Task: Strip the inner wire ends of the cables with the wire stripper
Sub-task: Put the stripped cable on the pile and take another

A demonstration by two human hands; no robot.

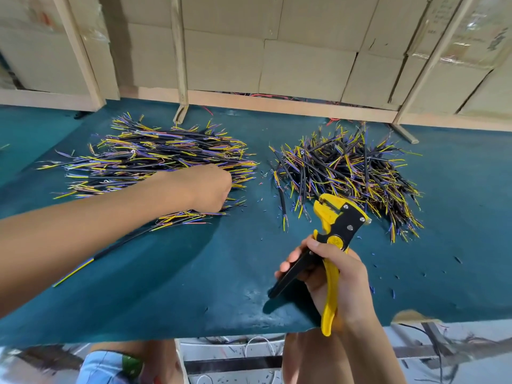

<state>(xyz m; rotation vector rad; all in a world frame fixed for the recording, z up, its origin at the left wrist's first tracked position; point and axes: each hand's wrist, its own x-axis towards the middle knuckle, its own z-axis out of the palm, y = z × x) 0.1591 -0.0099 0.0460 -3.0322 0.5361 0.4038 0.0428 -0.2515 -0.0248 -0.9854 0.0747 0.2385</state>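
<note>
**Reaching for the next cable, stripper held ready**

Left hand (210, 189) is at the near right edge of the left pile (155, 162), centre-left of frame. Its fingers curl down into the cables; whether they have pinched one I cannot tell, as the fingertips are hidden.

Right hand (329, 275), lower centre-right, wraps the stripper (336, 225) by its handles. The handles are spread, and its yellow head points up and away, above the mat (194, 273). Probably kept raised so a cable can be fed straight in.

Right pile (352, 173), upper right, lies looser and more jumbled, likely the finished lot. The two heaps are well apart. Small insulation bits (388, 286) scatter around the right hand. One cable (283, 206) lies alone between the piles.
</note>
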